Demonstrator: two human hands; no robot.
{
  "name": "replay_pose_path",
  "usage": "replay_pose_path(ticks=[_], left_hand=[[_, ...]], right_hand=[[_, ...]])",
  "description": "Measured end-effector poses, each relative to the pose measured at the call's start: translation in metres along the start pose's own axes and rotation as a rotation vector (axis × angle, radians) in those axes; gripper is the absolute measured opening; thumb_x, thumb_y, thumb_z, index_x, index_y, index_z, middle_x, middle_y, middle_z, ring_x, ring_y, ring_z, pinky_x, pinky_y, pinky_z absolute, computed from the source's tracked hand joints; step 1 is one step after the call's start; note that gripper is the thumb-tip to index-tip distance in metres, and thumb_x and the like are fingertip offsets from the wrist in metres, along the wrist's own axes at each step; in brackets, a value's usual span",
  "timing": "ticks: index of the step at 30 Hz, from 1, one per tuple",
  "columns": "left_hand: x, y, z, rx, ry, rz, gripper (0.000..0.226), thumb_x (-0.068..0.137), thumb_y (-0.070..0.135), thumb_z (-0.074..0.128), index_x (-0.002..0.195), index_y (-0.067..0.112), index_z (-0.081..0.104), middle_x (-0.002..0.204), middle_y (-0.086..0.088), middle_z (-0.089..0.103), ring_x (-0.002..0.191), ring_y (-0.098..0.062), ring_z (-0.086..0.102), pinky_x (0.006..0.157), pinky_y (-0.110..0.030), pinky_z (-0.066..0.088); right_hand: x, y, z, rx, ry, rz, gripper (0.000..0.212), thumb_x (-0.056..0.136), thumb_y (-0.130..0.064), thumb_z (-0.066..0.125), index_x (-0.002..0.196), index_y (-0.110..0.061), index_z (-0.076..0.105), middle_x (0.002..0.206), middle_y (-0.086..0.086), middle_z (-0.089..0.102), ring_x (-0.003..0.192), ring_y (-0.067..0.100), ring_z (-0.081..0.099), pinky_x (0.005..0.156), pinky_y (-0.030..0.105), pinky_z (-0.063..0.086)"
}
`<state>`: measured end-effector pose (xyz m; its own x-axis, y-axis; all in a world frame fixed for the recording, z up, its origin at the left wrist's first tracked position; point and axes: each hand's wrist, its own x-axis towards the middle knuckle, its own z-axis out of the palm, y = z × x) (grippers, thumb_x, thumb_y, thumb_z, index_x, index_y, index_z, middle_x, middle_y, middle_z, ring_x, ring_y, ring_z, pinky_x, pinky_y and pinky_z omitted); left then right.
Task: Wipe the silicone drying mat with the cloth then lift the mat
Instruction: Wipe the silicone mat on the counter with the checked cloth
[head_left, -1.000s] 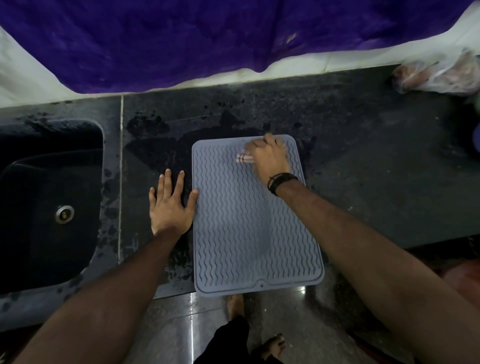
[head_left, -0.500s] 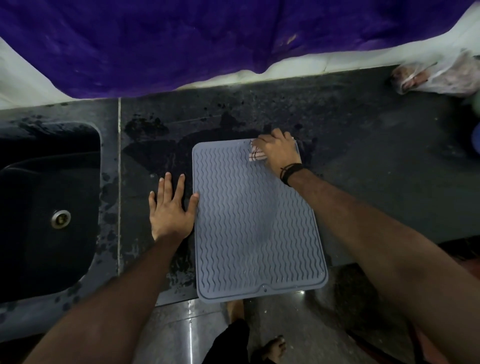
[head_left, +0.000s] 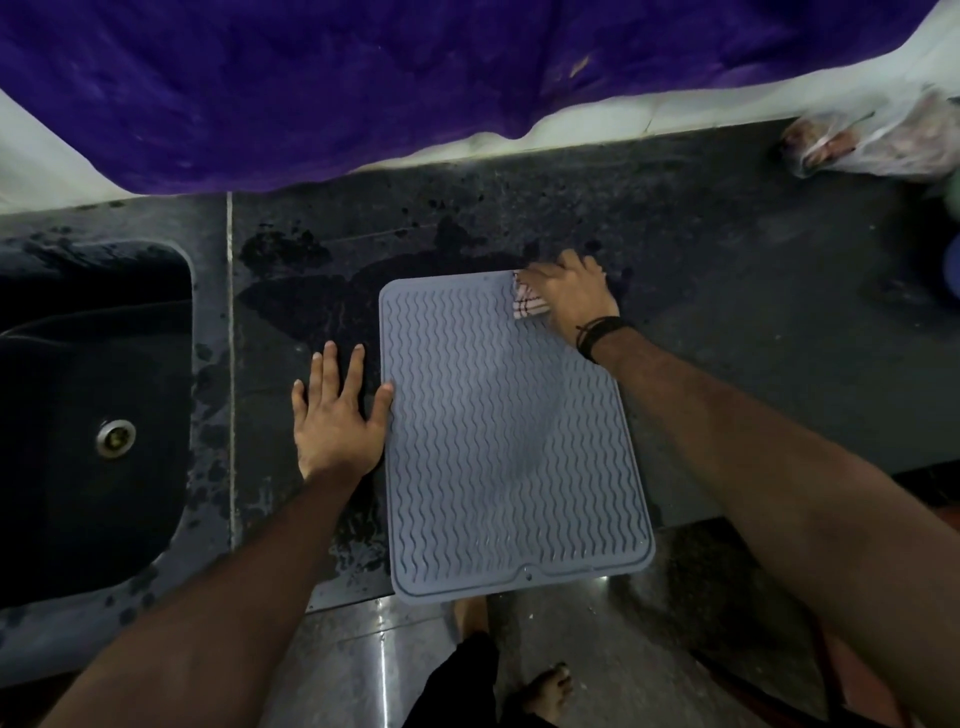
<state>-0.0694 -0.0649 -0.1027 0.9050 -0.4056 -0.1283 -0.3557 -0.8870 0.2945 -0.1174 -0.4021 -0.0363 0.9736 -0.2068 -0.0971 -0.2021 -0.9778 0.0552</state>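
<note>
Compared with half a second ago, the right hand is seen further along the far edge of the mat, now at its far right corner, and the cloth has been carried there with it; a second ago both were nearer the middle of that far edge. The left hand and the silicone drying mat are found where they were.

The mat is laid flat on the dark countertop, its near edge overhanging the counter's front edge, with the sink well apart to the left. The folded, striped cloth is pressed onto the mat's far right corner under the right hand; the fingers are curled over it, and only its left part is exposed. The right forearm is stretched diagonally across the mat's right edge, a dark band being worn at the wrist.

The left hand is laid flat, palm down, on the countertop just beside the mat's left edge, fingers straight and spread, the thumb tip touching that edge.
</note>
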Motion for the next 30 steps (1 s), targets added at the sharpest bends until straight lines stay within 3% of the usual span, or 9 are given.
replay_pose_path(ticks=[4, 8, 12, 16, 19, 25, 30], left_hand=[[0.0, 0.002, -0.001, -0.008, 0.007, -0.001, 0.073, 0.102, 0.07, 0.021, 0.165, 0.033, 0.014, 0.173, 0.0, 0.0, 0.159, -0.016, -0.006, 0.127, -0.043, -0.006], [0.0, 0.002, -0.003, -0.004, 0.0, -0.007, 0.073, 0.102, 0.069, 0.022, 0.165, 0.034, 0.013, 0.173, 0.0, 0.0, 0.159, -0.016, -0.007, 0.128, -0.043, -0.006], [0.001, 0.002, -0.003, 0.0, 0.004, -0.001, 0.072, 0.102, 0.068, 0.023, 0.165, 0.033, 0.014, 0.173, 0.0, 0.0, 0.159, -0.016, -0.006, 0.128, -0.043, -0.005], [0.0, 0.0, -0.001, 0.013, -0.001, -0.004, 0.072, 0.102, 0.069, 0.022, 0.165, 0.034, 0.011, 0.173, 0.0, -0.002, 0.159, -0.015, -0.008, 0.128, -0.043, -0.006], [0.001, 0.001, -0.002, 0.009, -0.008, -0.006, 0.073, 0.102, 0.069, 0.021, 0.165, 0.034, 0.01, 0.173, 0.0, -0.002, 0.159, -0.015, -0.008, 0.128, -0.044, -0.005], [0.0, 0.001, -0.003, 0.037, -0.016, -0.005, 0.074, 0.101, 0.07, 0.018, 0.165, 0.034, 0.008, 0.173, 0.0, -0.003, 0.159, -0.016, -0.009, 0.128, -0.043, -0.006], [0.001, 0.002, -0.002, 0.037, -0.021, -0.009, 0.073, 0.102, 0.07, 0.019, 0.165, 0.034, 0.007, 0.173, 0.0, -0.004, 0.159, -0.016, -0.009, 0.128, -0.043, -0.007]], right_hand=[[0.015, -0.02, -0.01, 0.079, 0.058, 0.045, 0.057, 0.079, -0.001, 0.058, 0.133, -0.017, 0.051, 0.133, 0.008, 0.055, 0.122, 0.035, 0.038, 0.097, 0.045, 0.031], [0.028, -0.065, -0.007, 0.072, 0.073, -0.124, 0.06, 0.083, 0.004, 0.047, 0.14, -0.015, 0.043, 0.144, 0.006, 0.045, 0.124, 0.033, 0.036, 0.098, 0.045, 0.029], [0.012, -0.044, 0.002, 0.03, 0.067, -0.118, 0.06, 0.083, 0.001, 0.051, 0.14, -0.017, 0.045, 0.145, 0.005, 0.044, 0.121, 0.034, 0.038, 0.097, 0.046, 0.029], [0.008, -0.003, 0.0, 0.035, 0.007, 0.075, 0.051, 0.082, -0.004, 0.061, 0.13, -0.022, 0.056, 0.129, 0.008, 0.058, 0.121, 0.035, 0.039, 0.101, 0.049, 0.031], [0.019, 0.003, -0.007, 0.143, 0.053, 0.207, 0.051, 0.08, 0.001, 0.06, 0.128, -0.018, 0.057, 0.125, 0.012, 0.06, 0.121, 0.036, 0.039, 0.102, 0.049, 0.033], [-0.016, -0.03, 0.021, 0.192, 0.097, 0.13, 0.061, 0.083, 0.006, 0.049, 0.141, -0.011, 0.043, 0.145, 0.01, 0.045, 0.123, 0.039, 0.039, 0.106, 0.052, 0.03], [-0.061, -0.02, 0.02, 0.161, 0.067, 0.027, 0.063, 0.075, -0.002, 0.065, 0.135, -0.013, 0.051, 0.138, 0.009, 0.053, 0.118, 0.036, 0.043, 0.101, 0.047, 0.032]])
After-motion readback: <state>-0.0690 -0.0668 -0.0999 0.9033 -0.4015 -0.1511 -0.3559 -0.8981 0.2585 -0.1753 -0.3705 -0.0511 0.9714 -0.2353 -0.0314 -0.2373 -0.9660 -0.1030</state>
